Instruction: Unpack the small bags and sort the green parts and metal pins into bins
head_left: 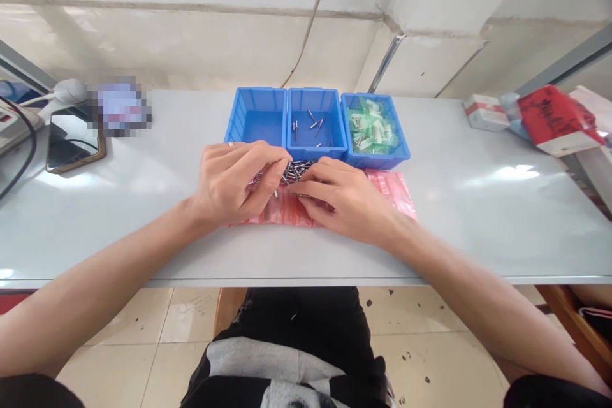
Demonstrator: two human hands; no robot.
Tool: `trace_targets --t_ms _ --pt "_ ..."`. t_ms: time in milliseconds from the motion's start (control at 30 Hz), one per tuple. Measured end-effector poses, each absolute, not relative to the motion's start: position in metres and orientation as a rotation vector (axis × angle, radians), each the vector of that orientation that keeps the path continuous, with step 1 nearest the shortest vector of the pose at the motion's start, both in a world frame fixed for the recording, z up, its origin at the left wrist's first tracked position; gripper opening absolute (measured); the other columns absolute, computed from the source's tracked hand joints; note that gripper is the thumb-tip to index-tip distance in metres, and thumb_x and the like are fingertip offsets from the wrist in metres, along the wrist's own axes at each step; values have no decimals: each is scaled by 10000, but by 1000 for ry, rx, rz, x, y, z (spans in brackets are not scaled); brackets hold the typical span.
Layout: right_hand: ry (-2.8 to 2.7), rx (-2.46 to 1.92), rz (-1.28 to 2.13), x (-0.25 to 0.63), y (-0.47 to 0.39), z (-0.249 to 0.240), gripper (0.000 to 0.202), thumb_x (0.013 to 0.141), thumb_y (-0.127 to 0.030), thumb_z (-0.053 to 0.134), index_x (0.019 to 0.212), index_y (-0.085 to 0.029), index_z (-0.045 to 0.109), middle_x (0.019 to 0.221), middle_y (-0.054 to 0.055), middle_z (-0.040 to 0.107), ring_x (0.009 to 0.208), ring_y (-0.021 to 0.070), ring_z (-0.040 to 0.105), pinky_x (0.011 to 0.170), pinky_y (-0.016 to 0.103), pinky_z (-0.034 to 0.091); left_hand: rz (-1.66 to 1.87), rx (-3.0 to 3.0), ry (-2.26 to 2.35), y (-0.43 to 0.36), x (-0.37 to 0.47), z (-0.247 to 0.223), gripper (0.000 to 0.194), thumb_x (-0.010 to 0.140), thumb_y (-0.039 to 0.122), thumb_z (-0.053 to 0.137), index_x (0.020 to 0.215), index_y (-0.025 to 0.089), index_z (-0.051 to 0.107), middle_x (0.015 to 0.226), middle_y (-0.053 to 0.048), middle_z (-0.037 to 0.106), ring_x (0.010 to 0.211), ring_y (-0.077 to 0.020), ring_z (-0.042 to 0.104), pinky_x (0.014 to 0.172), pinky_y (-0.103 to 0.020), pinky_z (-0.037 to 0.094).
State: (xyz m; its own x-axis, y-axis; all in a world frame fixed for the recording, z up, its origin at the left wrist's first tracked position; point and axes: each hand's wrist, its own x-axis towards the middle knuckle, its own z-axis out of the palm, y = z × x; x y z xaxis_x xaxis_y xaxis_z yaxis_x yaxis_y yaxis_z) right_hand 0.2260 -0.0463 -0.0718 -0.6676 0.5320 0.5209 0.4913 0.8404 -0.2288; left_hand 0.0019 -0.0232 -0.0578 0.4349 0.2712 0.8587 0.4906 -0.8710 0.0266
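Small metal pins (297,169) lie in a heap on pink plastic bags (282,209), just in front of three blue bins. My left hand (241,180) is over the heap's left side, thumb and forefinger pinched together; whatever is between them is too small to make out. At the heap's right side, my right hand (339,194) has its fingers curled down over the bags, and its fingertips are partly hidden. The middle bin (317,153) holds several loose pins. Green bags of metal parts (373,127) fill the right bin (377,161). Nothing shows inside the left bin (262,124).
A phone (74,140) and a blurred item (122,106) lie on the white table (119,223) at the left, near a white plug and black cable. Toward the right stand a small white box (485,113) and a red package (559,118). A wall rises behind the table.
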Motion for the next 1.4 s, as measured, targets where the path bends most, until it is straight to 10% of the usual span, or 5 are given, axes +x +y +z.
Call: trace_targets --t_ms 433,1400 --pt "-1669 -883 796 228 -54 -47 41 901 -232 777 938 -218 768 876 0 759 751 131 707 691 285 626 -1322 -2570 -608 -19 0 -65 140 960 234 690 1092 228 642 851 2 777 657 -116 715 542 -248 509" --pt "-1549 -858 990 227 -56 -43 61 864 -257 814 886 -228 766 835 12 757 743 156 725 668 321 666 -1371 -2579 -679 -21 -1 -61 84 1004 299 625 946 240 634 789 -3 759 643 -126 706 490 -274 472"
